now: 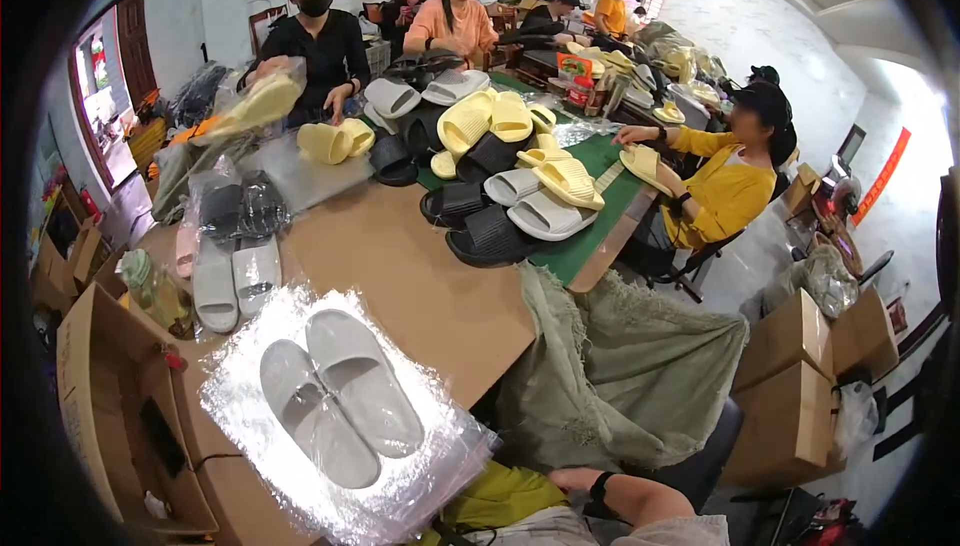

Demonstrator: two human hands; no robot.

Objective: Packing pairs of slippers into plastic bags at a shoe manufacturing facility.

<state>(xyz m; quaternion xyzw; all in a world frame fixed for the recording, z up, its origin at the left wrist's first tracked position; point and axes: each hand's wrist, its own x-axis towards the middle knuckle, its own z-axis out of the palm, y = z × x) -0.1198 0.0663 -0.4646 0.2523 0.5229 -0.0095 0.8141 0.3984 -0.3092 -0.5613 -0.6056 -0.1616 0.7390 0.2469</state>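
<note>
My right hand is low in the picture, a black band round its wrist. It is against the yellow-green cloth at my lap, and its fingers are hidden. My left hand does not show. Just ahead of me, a pair of grey slippers lies on a stack of shiny clear plastic bags at the near table edge. The film seems to cover the left slipper partly; glare makes this hard to judge. Beyond them stands a heap of yellow, black and grey slippers.
Bagged slippers lie at the table's left, beside an open cardboard box. A grey-green woven sack hangs at the table's right edge. Stacked cartons stand at right. Co-workers sit round the table, one in a yellow top holding a slipper.
</note>
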